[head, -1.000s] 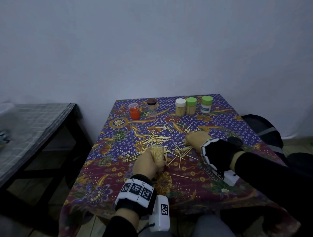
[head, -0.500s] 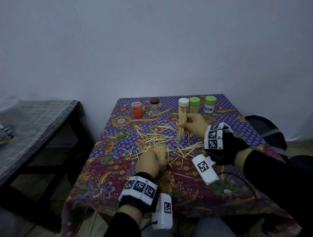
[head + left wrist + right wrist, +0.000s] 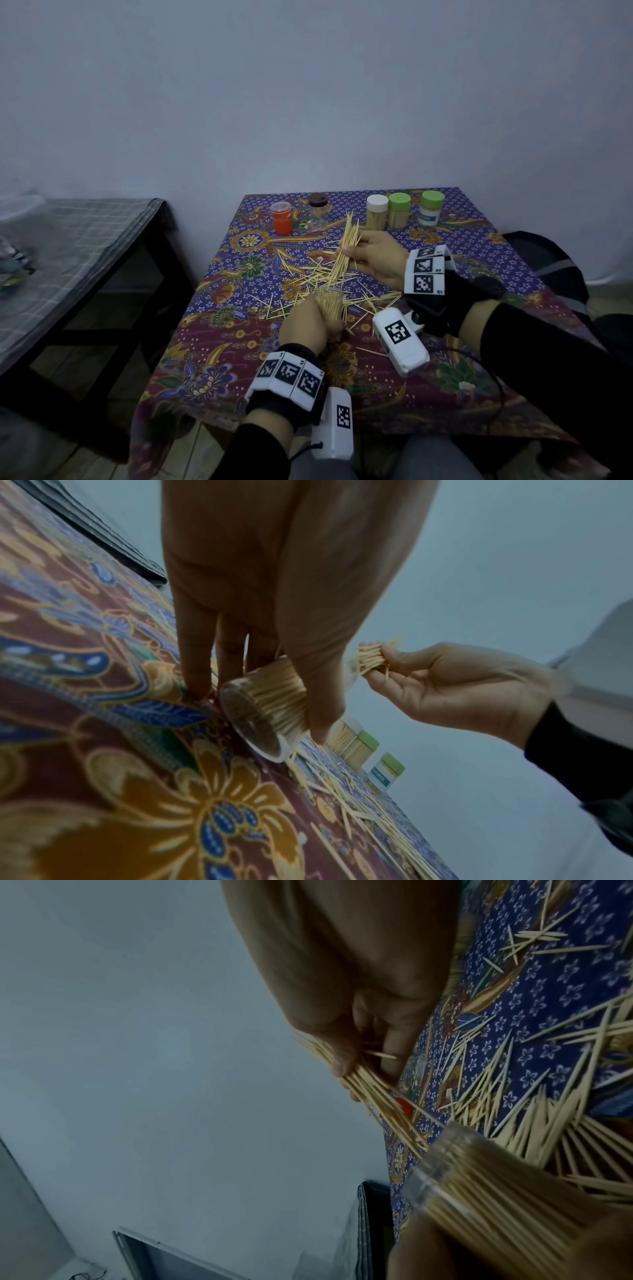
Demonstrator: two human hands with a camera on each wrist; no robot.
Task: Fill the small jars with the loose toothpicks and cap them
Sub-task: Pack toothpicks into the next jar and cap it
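The left hand (image 3: 310, 320) grips the open, nearly full jar (image 3: 329, 303) upright on the tablecloth (image 3: 219, 346) – likely to steady its mouth – while the right hand (image 3: 378, 258) pinches a bundle of toothpicks (image 3: 344, 255) slanted just above it, apparently aimed at the opening.

Setting: a plain domestic room, likely a home. Evidence: bare pale wall (image 3: 308, 102) with no fittings; small table covered by a batik-patterned floral cloth (image 3: 239, 370); second dark-framed table (image 3: 113, 267) at left under a grey checked cover; floor shows tile-like joints below the cloth. A dark bag or seat (image 3: 548, 260) sits at right. Household jars (image 3: 399, 214) line the table's far edge.
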